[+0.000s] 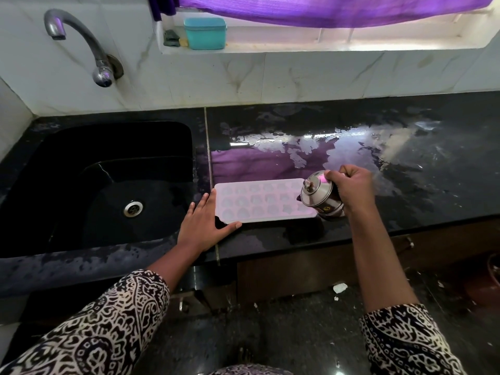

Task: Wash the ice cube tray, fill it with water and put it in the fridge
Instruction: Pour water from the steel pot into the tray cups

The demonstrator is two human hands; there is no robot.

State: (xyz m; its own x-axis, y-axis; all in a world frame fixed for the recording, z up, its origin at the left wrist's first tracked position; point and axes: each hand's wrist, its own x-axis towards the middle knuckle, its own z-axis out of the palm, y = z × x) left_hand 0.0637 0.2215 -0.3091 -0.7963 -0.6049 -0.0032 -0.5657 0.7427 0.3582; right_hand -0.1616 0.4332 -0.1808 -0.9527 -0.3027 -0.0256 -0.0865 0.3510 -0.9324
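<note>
1. Patterned sleeves (108,334), bottom of frame, one on each forearm.
2. Left hand (205,223), centre. Fingers straight and released, laid flat on the worktop (405,190) against the tray's left end, with the thumb along its near edge; steadying rather than gripping.
3. Ice cube tray (259,201), centre. Pale plastic with shaped moulds, flat on the wet worktop just right of the sink (67,185). Judged light, somewhat flexible and slick when wet. Once filled it would spill on any tilt, so best held level by both short ends.
4. Right hand (351,188), right of centre. Fingers clenched round a steel vessel (320,194), tilted over the tray's right end. No water stream can be made out.
5. Sink, left; dark basin, drain (133,208) visible.
6. Tap (81,41), upper left.
7. Teal box (205,33), on the window ledge, top centre.
8. Purple curtain (324,9), top.
</note>
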